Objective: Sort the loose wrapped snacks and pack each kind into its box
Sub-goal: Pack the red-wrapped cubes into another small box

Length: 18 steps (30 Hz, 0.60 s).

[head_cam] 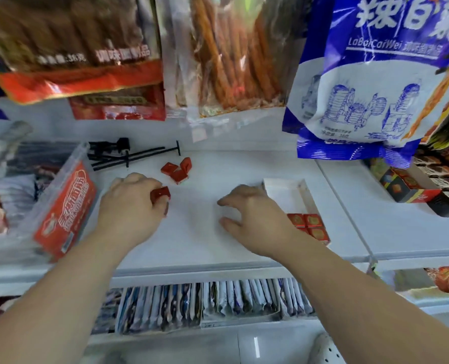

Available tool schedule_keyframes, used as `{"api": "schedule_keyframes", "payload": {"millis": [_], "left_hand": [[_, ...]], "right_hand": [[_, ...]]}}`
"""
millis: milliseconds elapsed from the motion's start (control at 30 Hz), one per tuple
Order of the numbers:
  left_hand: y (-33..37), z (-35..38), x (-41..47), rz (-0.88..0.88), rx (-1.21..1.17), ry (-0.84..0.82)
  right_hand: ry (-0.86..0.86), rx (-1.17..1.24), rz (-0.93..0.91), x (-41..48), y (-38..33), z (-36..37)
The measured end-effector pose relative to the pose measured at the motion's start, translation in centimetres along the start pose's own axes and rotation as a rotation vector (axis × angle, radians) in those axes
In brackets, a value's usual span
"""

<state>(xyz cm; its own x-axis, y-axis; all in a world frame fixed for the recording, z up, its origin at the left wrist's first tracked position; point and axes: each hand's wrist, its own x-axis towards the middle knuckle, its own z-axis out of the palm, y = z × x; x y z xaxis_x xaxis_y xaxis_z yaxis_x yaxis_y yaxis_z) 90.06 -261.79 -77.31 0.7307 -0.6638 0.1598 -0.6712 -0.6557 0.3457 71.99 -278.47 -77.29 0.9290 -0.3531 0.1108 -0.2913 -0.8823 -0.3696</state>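
- Fingers point(165, 208) of the left hand point(131, 198) pinch one red snack point(161, 193) just over the white shelf point(192, 245). The hold looks small, so it could slip and drop.
- Bent and holding nothing, the right hand point(252, 214) is beside the white box point(305, 191). It could bump the packed snacks point(307, 224).
- More loose snacks point(177, 169) lie near the black hooks point(129, 153) and could get pushed away.

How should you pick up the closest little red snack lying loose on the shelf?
I'd pinch the nearest loose red snack across its left and right sides, from above: it lies flat on the shelf with its near side free, while two other snacks crowd it behind.
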Motion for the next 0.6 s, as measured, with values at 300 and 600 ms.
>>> {"api": "schedule_keyframes", "payload": {"millis": [300,600], "left_hand": [[-0.8,0.3,0.9,0.062,0.111,-0.221],[0.4,1.5,1.8,0.076,0.010,-0.118]], "right_hand": [[-0.246,-0.161,-0.009,7.4,-3.6,3.2],[-0.248,-0.152,-0.064,8.7,-3.4,3.6]]}}
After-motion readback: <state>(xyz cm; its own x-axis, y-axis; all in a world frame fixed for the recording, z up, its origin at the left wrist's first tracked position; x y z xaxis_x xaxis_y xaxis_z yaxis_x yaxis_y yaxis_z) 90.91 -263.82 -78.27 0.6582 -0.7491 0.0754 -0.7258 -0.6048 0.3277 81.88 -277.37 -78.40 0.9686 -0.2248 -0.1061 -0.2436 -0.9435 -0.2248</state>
